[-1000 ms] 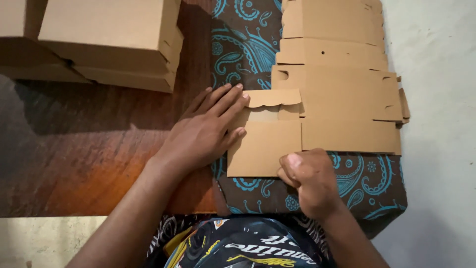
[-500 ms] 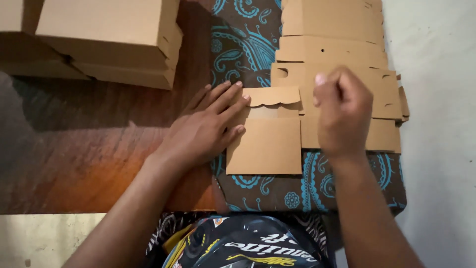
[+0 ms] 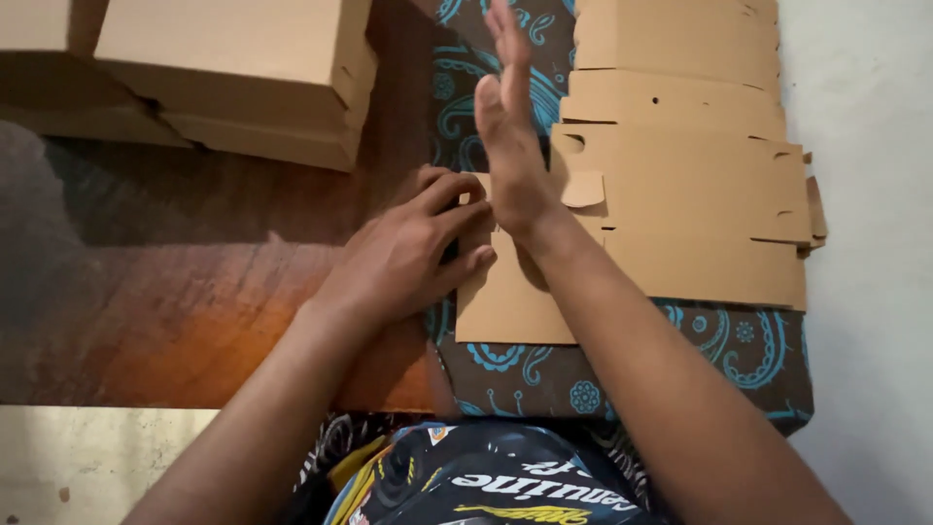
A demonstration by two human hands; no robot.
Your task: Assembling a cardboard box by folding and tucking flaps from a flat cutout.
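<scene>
Where the wooden floor [image 3: 175, 292] fills the left side, a stack of folded brown boxes [image 3: 233, 73] sits at the top, well apart from the hands. Next comes the left hand [image 3: 408, 258], lying palm down with its fingers spread and slightly bent; it grips nothing, but its fingertips press on the left edge of a flat cardboard sheet [image 3: 680, 209]. Just beside it the right hand [image 3: 510, 146] stands on edge, fully open with straight fingers pointing away from the person, holding nothing; its heel is low over the sheet near a small rounded flap [image 3: 583, 190], though whether it touches cannot be told. That sheet, an unfolded box blank with slots and tabs, lies on a dark cloth with a teal paisley pattern [image 3: 739, 350], its lower left panel reaching toward the person. More flat cardboard [image 3: 675, 39] lies beyond it at the top. Farthest right runs a pale floor [image 3: 870, 292].
</scene>
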